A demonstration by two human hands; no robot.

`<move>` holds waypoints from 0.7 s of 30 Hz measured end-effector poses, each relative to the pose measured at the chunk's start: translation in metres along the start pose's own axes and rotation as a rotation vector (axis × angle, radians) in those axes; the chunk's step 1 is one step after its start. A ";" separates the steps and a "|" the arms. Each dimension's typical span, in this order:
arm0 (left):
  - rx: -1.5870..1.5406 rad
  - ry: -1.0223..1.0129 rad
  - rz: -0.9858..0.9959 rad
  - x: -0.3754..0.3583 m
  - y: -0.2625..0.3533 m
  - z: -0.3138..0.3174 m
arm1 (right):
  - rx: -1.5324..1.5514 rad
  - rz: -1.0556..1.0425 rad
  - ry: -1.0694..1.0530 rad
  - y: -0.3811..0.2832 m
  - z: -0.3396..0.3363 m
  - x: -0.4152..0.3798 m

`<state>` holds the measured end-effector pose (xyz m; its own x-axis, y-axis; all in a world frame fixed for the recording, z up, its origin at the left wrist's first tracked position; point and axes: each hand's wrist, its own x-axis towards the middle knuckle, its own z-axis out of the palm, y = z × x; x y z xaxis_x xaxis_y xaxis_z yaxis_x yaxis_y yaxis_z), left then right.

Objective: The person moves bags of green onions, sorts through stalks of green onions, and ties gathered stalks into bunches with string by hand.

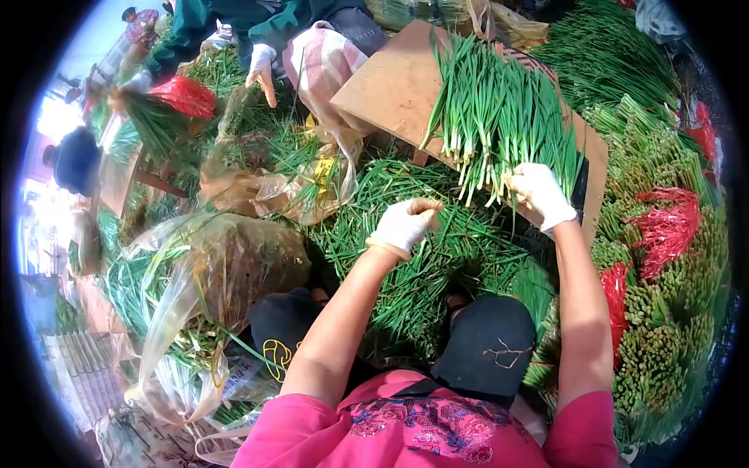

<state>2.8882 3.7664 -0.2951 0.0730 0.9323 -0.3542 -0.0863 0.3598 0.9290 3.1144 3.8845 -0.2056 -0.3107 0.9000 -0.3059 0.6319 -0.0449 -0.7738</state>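
Observation:
Garlic chives (499,109) lie spread on a tilted wooden board (394,82), their pale stalk ends toward me. My right hand (538,195), in a white fingerless-looking glove, is at the lower edge of this bunch with its fingers closed on stalk ends. My left hand (407,225), gloved the same way, hangs over a heap of loose green trimmings (437,281). Its thumb and fingers are pinched together; anything between them is too small to make out.
Bundled green stalks with red ties (667,230) are stacked at the right. A clear plastic bag of greens (226,261) sits at the left. Across from me, a co-worker's gloved hand (262,72) reaches over more greens. My knees (488,343) flank the heap.

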 end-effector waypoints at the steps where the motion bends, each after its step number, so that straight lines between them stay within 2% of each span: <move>1: -0.064 0.020 0.164 0.002 0.007 0.008 | 0.139 0.045 -0.014 -0.005 -0.002 -0.008; 2: -0.102 0.044 0.275 0.008 0.015 0.017 | 0.347 0.037 -0.032 -0.004 -0.006 -0.016; 3: -0.141 0.068 0.386 0.012 0.027 0.026 | 0.369 0.081 -0.015 -0.010 -0.009 -0.028; 5: -0.071 0.149 0.513 0.020 0.042 0.033 | 0.104 0.100 -0.012 -0.037 -0.008 -0.059; 7: 0.189 0.286 0.862 0.025 0.060 0.033 | 0.092 0.143 -0.290 -0.075 0.006 -0.110; 8: 0.196 0.273 0.832 0.022 0.071 0.035 | -0.026 0.031 -0.513 -0.092 0.010 -0.133; 9: 0.371 0.316 0.960 0.025 0.076 0.035 | -0.143 -0.083 -0.734 -0.102 0.016 -0.149; 11: 0.493 0.231 0.973 0.030 0.078 0.042 | -0.434 -0.231 -0.974 -0.110 0.033 -0.160; 14: 0.616 0.170 0.933 0.037 0.063 0.044 | -0.275 -0.084 -0.897 -0.106 0.029 -0.150; 15: 0.641 0.173 0.953 0.042 0.055 0.043 | -0.230 -0.154 -0.679 -0.092 0.024 -0.140; 16: 0.665 0.179 0.929 0.044 0.054 0.043 | -0.496 -0.347 -0.461 -0.078 0.021 -0.120; 17: 0.690 0.185 0.902 0.045 0.053 0.043 | -0.402 -0.458 -0.204 -0.055 0.020 -0.100; 18: 0.716 0.190 0.879 0.048 0.052 0.044 | -0.722 -0.494 0.064 -0.041 0.022 -0.075; 19: 0.725 0.211 0.908 0.052 0.053 0.045 | -0.838 -0.415 0.137 -0.031 0.020 -0.054; 21: 0.745 0.250 0.963 0.061 0.056 0.049 | -1.045 -0.341 0.155 -0.014 0.026 -0.020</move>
<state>2.9369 3.8418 -0.2599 0.0945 0.8157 0.5706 0.5910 -0.5073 0.6272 3.0934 3.8558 -0.2033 -0.5361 0.8434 -0.0365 0.8407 0.5373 0.0673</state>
